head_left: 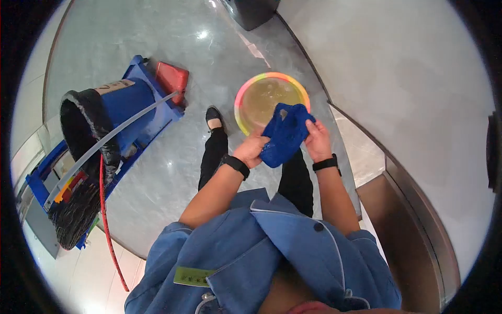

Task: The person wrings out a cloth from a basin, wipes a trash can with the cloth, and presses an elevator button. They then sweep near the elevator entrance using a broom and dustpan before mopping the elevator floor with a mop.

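A dark blue cloth (pixel 285 137) with a small hole or pale patch near its top hangs between my hands. My left hand (pixel 252 148) grips its left edge, thumb on top. Its right edge is pinched by my right hand (pixel 317 140). Below the cloth stands a round basin (pixel 241 100) with a pink, yellow and orange rim, holding murky, yellowish water. The cloth covers the basin's lower right part from view.
A blue cleaning cart (pixel 162 112) with a black-lined bag (pixel 86 104), a hose and a red stick is at the left. Beside it lies a red container (pixel 172 77). A dark bin (pixel 252 11) stands at the top, and a wall runs along the right.
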Demonstrator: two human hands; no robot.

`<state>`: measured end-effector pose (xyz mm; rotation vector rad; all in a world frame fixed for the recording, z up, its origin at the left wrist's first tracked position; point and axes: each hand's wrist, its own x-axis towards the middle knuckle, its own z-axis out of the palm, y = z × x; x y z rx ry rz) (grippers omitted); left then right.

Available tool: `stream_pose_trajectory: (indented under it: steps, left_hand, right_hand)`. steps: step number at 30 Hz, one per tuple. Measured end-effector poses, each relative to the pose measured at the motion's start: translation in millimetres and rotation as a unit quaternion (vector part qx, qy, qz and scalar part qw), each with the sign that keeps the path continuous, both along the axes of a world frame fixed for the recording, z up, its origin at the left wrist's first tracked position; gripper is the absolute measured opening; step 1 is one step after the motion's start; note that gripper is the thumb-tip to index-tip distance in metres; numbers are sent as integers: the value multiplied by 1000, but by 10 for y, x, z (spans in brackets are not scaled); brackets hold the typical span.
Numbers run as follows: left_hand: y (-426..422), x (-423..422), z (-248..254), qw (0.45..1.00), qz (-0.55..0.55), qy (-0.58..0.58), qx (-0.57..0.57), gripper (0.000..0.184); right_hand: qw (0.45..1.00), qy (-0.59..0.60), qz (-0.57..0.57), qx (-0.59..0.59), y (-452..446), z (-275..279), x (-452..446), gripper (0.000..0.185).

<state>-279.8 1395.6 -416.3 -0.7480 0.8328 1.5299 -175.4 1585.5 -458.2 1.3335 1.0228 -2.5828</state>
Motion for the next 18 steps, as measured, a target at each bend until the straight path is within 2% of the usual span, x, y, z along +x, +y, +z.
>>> stream_pose_trajectory:
  steps: [2,4,5,6,7,8,10,11,12,13,15,16,18]
  left_hand:
    - [-9,-25,174,998,30,-13,62,40]
    - [-100,4,165,996,28,-6,86,40]
    - [-125,21,141,990,54,-56,121,41]
    - [-124,10,167,978,79,-108,157,42]
    - [-106,7,191,978,77,-109,158,42]
    - [-68,15,217,979,95,-125,133,44]
    - [5,-14,306,978,114,-140,108,46]
    - [33,-32,336,988,84,-91,90,50]
    - [44,-45,349,995,54,-42,71,53]
    - [26,-66,322,995,54,-42,72,53]
    - [-37,-117,267,992,-74,67,79,65]
    - [-28,-115,260,992,-73,67,79,65]
    - [21,-78,254,930,-213,300,-1,73]
  right_hand:
    - [999,-40,11,5,-114,-80,-9,43]
    - [991,-4,-118,-57,-196,52,-77,38]
    - [991,-4,-120,-58,-199,27,-61,38]
    - [976,14,-127,-174,-192,38,-66,40]
    - [948,33,-131,-287,-186,49,-76,43]
    - [949,33,-131,-286,-200,55,-91,43]
    - [929,230,-73,-279,-279,338,-368,58]
    - [929,231,-73,-278,-273,268,-350,58]
    - [957,133,-87,-241,-275,195,-344,56]
    - [974,34,-100,-202,-263,126,-337,55]
    - [985,14,-59,-159,-226,83,-378,50]
    - [993,-4,-19,-114,-208,99,-433,47]
    - [996,-26,-5,-86,-194,187,-554,44]
